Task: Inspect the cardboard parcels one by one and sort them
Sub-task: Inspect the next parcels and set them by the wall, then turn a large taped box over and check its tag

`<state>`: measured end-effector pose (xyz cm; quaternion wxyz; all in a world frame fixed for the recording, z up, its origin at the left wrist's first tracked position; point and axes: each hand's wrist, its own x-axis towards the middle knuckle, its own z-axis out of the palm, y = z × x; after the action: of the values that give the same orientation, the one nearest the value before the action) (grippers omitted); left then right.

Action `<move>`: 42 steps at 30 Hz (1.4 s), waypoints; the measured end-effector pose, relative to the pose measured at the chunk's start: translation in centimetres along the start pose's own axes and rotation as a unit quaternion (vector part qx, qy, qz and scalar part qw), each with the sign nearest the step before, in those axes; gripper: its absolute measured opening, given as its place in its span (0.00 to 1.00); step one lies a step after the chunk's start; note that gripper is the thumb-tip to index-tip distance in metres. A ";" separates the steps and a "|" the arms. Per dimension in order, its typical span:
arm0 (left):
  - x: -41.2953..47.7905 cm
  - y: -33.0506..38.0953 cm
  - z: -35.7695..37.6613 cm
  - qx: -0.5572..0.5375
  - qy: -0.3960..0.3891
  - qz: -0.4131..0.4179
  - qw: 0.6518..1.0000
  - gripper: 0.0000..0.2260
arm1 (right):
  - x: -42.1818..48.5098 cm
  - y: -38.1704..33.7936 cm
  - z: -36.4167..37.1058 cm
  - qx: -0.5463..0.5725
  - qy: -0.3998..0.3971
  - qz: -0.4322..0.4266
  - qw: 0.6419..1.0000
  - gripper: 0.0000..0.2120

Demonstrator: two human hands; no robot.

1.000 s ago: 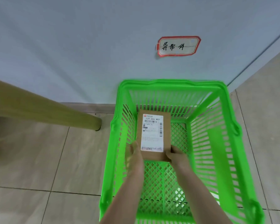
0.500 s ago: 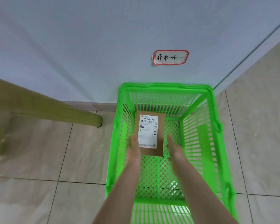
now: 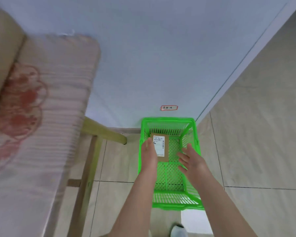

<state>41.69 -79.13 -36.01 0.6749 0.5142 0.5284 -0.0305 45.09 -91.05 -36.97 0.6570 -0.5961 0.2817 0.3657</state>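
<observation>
**Parcel Lying in Green Basket, Both Hands Open**

The far side is taken up by a pale wall [image 3: 161, 48], and the left by a pink striped cushion [image 3: 50, 108] on a wooden frame [image 3: 106, 132]. Beige tiled floor [image 3: 263, 134] is seen to the right. A green slatted basket [image 3: 174, 199] is set on the floor against the wall. The right hand [image 3: 191, 159] is spread open over the basket's right side, with nothing gripped. The left hand [image 3: 149, 154], fingers straight, is held over the left edge of the cardboard parcel [image 3: 161, 147]; whether they touch cannot be told. The parcel is laid flat in the basket's far left part, printed side up. A small red-bordered label [image 3: 169, 107] is stuck on the wall just above the basket.
</observation>
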 end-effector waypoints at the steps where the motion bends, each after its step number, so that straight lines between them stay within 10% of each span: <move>1: -2.9 1.3 -0.9 -0.016 -0.005 0.002 1.000 0.21 | -3.3 -0.8 0.5 0.002 -0.005 -0.004 1.000 0.27; 22: -44.5 7.9 -24.5 -0.190 -0.063 0.125 0.972 0.16 | -47.7 1.4 6.7 0.043 -0.140 -0.091 0.985 0.21; 42: -42.8 16.1 -53.2 -0.131 -0.020 0.167 0.977 0.18 | -58.2 7.4 34.1 0.026 -0.191 -0.131 0.973 0.16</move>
<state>-3.98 -54.46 11.11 0.7424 0.5017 0.4208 0.1415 3.41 -65.55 10.16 0.7561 -0.5298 0.0802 0.3758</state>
